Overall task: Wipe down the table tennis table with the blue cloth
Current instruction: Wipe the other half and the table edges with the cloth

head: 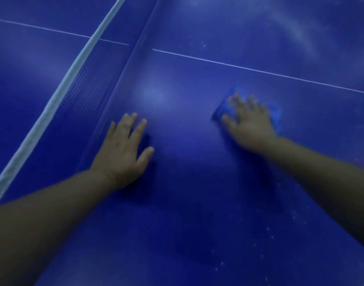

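The right hand (251, 122), blurred, seems pressed flat on the blue cloth (219, 112); the left hand (123, 150) rests open on the table (193, 193). Dust specks (267, 234) and smears (296, 27) show much left to wipe

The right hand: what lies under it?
The blue cloth lies under the right hand, on the table tennis table. Its edges show at both sides of the hand; its middle is covered by the hand.

The right hand (251, 122) is blurred and hides most of the blue cloth (218, 112); both forearms (42, 213) and the net (53, 104) run out of view at the edges.
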The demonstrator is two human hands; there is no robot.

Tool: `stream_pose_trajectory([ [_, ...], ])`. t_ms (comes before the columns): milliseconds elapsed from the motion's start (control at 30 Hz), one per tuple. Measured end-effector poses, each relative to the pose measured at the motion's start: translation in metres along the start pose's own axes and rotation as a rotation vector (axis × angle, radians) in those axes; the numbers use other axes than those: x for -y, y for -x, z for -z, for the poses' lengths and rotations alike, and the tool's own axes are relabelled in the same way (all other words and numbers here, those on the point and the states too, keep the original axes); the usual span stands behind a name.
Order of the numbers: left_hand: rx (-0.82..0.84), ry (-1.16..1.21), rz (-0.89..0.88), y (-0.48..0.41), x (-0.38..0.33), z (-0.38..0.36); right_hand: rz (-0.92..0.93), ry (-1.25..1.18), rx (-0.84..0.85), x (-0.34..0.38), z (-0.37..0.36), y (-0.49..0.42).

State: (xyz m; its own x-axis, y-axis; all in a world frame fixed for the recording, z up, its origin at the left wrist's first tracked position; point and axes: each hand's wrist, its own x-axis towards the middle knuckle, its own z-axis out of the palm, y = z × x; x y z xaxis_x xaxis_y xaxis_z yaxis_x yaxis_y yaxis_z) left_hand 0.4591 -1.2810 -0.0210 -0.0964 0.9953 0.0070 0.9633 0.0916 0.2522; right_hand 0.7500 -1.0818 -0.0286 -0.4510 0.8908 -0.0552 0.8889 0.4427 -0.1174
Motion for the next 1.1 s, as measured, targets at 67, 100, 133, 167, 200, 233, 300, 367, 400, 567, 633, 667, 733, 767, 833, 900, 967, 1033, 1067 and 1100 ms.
stream_pose_trajectory([
  [67, 0.004, -0.044, -0.005, 0.033, -0.011, -0.011, 0.334, -0.029, 0.044, 0.048, -0.009, 0.075],
  [100, 0.028, -0.069, -0.005, 0.045, -0.014, -0.016, 0.551, 0.005, 0.048, 0.065, -0.014, 0.12],
  [133, 0.051, -0.099, -0.012, 0.053, -0.017, -0.019, 0.748, 0.04, 0.084, 0.075, -0.015, 0.158],
  [167, 0.074, -0.129, -0.023, 0.059, -0.017, -0.021, 0.891, 0.065, 0.154, 0.077, -0.013, 0.181],
  [200, 0.097, -0.151, -0.032, 0.063, -0.016, -0.023, 0.994, 0.053, 0.193, 0.069, -0.011, 0.182],
  [233, 0.113, -0.161, -0.03, 0.064, -0.016, -0.024, 1.025, 0.026, 0.184, 0.057, -0.008, 0.164],
  [300, 0.133, -0.16, -0.016, 0.062, -0.017, -0.023, 0.812, 0.009, 0.072, 0.024, -0.006, 0.095],
  [367, 0.153, -0.158, -0.01, 0.063, -0.019, -0.022, 0.334, 0.0, 0.011, -0.019, 0.005, 0.015],
  [400, 0.146, -0.156, -0.008, 0.063, -0.019, -0.022, 0.089, -0.016, 0.024, -0.037, 0.012, -0.018],
  [567, 0.131, -0.102, -0.002, 0.064, -0.017, -0.021, -0.088, -0.041, 0.033, 0.01, 0.004, -0.041],
  [633, 0.116, -0.073, -0.002, 0.065, -0.016, -0.022, 0.287, -0.021, 0.053, 0.063, -0.011, 0.015],
  [667, 0.108, -0.065, -0.004, 0.065, -0.015, -0.022, 0.516, 0.007, 0.067, 0.085, -0.013, 0.058],
  [733, 0.105, -0.067, -0.012, 0.064, -0.014, -0.022, 0.911, 0.071, 0.137, 0.099, -0.011, 0.132],
  [767, 0.11, -0.078, -0.016, 0.063, -0.014, -0.021, 1.026, 0.091, 0.196, 0.089, -0.011, 0.146],
  [833, 0.118, -0.101, -0.014, 0.062, -0.016, -0.021, 1.074, 0.071, 0.206, 0.061, -0.007, 0.12],
  [900, 0.126, -0.126, -0.002, 0.061, -0.017, -0.021, 0.838, 0.118, 0.08, 0.04, -0.013, 0.056],
  [967, 0.142, -0.14, 0.003, 0.061, -0.017, -0.02, 0.407, 0.058, 0.032, 0.015, -0.006, -0.011],
  [1033, 0.148, -0.143, 0.005, 0.061, -0.017, -0.02, -0.01, -0.041, 0.043, 0.008, 0.004, -0.055],
  [1067, 0.151, -0.144, 0.005, 0.061, -0.018, -0.02, -0.137, -0.05, 0.036, 0.016, 0.002, -0.064],
  [1100, 0.154, -0.144, 0.005, 0.061, -0.018, -0.02, -0.181, -0.031, 0.023, 0.028, 0.002, -0.063],
])
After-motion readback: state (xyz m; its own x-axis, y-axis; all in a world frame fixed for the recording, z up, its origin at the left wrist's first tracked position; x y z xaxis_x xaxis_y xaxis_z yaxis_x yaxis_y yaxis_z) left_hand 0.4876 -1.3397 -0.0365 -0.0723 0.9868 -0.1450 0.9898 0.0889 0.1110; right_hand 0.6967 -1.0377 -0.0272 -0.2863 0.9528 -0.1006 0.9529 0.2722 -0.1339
